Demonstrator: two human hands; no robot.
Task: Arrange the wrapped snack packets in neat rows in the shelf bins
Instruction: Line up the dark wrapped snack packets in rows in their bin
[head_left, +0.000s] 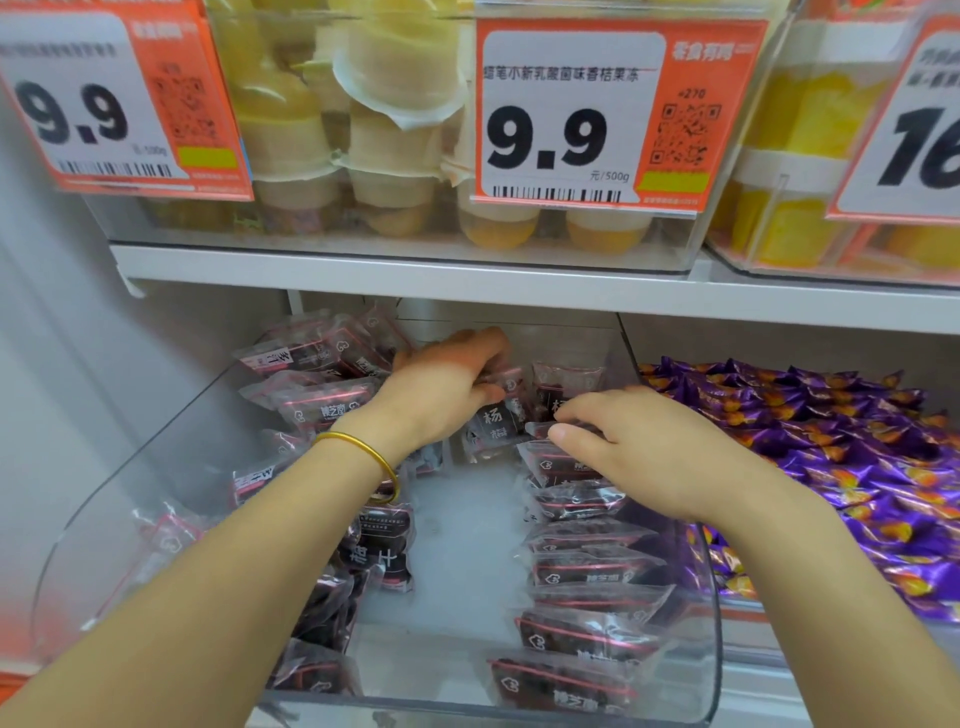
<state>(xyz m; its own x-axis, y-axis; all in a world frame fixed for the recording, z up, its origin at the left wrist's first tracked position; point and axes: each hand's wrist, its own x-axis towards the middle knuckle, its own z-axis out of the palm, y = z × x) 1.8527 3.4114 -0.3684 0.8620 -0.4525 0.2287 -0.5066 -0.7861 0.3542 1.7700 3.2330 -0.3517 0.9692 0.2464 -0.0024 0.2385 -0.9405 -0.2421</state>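
Note:
A clear plastic shelf bin (711, 613) holds several dark, clear-wrapped snack packets. A neat row of packets (587, 603) runs down its right side; a looser pile (317, 374) lies at the back left and down the left side. My left hand (441, 384), with a gold bangle on the wrist, reaches to the back of the bin with fingers curled over an upright packet (493, 421). My right hand (649, 441) hovers over the top of the right row, its fingertips pinching the edge of a packet (561, 462).
The bin's white floor (457, 540) shows bare down the middle. To the right lies a bin of purple wrapped candies (831, 447). The shelf above (467, 280) carries clear bins of jelly cups (395, 156) with orange price tags (592, 114).

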